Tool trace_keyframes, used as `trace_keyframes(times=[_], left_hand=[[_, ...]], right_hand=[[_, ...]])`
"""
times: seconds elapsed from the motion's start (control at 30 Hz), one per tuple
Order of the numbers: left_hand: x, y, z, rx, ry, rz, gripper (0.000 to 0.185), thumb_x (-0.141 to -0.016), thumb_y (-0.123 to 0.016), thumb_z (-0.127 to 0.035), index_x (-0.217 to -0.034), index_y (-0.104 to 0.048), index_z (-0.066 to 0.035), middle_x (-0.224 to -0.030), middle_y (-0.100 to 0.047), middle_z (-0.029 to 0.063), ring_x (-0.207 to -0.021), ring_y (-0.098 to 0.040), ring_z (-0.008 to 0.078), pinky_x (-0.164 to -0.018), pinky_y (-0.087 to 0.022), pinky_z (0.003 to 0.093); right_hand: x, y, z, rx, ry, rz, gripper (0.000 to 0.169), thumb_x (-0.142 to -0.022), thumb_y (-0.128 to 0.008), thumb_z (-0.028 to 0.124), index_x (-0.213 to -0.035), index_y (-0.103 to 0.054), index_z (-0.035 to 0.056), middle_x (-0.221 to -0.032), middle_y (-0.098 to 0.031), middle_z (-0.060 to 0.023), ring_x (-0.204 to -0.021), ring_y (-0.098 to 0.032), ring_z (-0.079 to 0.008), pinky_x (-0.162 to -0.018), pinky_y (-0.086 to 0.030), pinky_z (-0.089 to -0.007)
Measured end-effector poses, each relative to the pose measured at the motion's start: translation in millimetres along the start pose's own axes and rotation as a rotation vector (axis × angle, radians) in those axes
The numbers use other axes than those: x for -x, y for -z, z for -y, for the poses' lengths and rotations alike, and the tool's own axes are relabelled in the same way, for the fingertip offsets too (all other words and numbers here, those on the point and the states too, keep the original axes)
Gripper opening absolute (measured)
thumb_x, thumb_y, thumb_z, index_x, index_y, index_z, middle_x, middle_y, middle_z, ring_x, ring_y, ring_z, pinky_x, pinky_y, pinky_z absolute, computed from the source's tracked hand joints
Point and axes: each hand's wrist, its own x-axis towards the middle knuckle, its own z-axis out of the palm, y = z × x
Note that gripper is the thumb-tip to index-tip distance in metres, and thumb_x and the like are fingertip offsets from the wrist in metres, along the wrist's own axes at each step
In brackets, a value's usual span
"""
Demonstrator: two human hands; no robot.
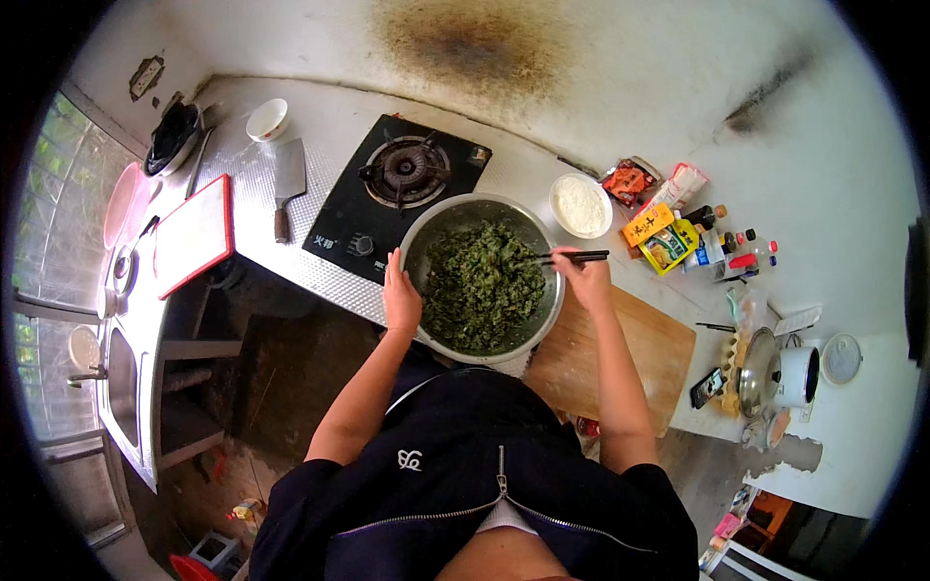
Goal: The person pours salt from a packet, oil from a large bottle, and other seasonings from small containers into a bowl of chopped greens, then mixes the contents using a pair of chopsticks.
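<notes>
A large stainless steel bowl (556, 305) stands before me, partly over the front right corner of a black gas stove (341, 210). Chopped green filling (483, 290) lies inside it. My left hand (402, 294) holds the bowl's left rim, thumb side up against the metal. At the right rim, my right hand (585, 279) grips dark chopsticks (585, 256), whose far ends reach into the greens. Just behind that hand is a white bowl of flour (580, 206). A wooden board (625, 348) lies under my right forearm.
Left of the stove lie a cleaver (290, 174) and a red-edged cutting board (196, 232); a small white bowl (267, 120) is behind. Seasoning packets (668, 243) and several bottles (755, 254) stand at right, with a phone (707, 388), a glass lid (759, 370) and a pot (795, 376). A sink (122, 385) is far left.
</notes>
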Motion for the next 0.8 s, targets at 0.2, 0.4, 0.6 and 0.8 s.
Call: trace_keyframes(times=[0.2,0.4,0.6,0.8], left_hand=[[-2,0,-6,0.01,0.027,0.001,0.048,-0.1,-0.042,-0.003,-0.147,-0.035,-0.009,-0.146,-0.04,0.0267,-0.127,-0.046,0.0457,-0.099,-0.045,0.0461],[1,-5,1,0.008,-0.037,-0.04,0.047,-0.1,-0.042,-0.003,-0.147,-0.035,-0.009,-0.146,-0.04,0.0273,-0.127,-0.046,0.0459,-0.099,-0.045,0.0463],[-1,-6,2,0.009,-0.044,-0.012,0.048,-0.1,-0.042,-0.002,-0.147,-0.033,-0.009,-0.145,-0.04,0.0279,-0.128,-0.045,0.0461,-0.098,-0.046,0.0466],[-1,-5,2,-0.011,-0.046,0.012,0.05,-0.1,-0.042,-0.001,-0.148,-0.032,-0.009,-0.146,-0.04,0.0277,-0.128,-0.046,0.0457,-0.099,-0.046,0.0464]], right_hand=[[27,4,-71,-0.236,-0.303,-0.07,0.019,-0.091,-0.066,0.012,-0.101,-0.069,-0.0041,-0.09,-0.07,-0.0121,-0.077,-0.069,-0.0186,-0.069,-0.058,-0.0271],[74,-22,-73,-0.472,-0.619,-0.016,0.022,-0.09,-0.067,0.008,-0.106,-0.063,-0.007,-0.093,-0.069,-0.0154,-0.082,-0.07,-0.0244,-0.073,-0.062,-0.0343],[69,-62,-44,-0.641,-0.658,-0.007,0.024,-0.088,-0.069,0.008,-0.105,-0.062,-0.007,-0.094,-0.068,-0.0183,-0.085,-0.071,-0.0304,-0.074,-0.063,-0.0387],[44,-74,-5,-0.709,-0.429,-0.094,0.025,-0.091,-0.067,0.009,-0.108,-0.063,-0.0091,-0.098,-0.068,-0.0182,-0.087,-0.071,-0.0273,-0.074,-0.063,-0.0353]])
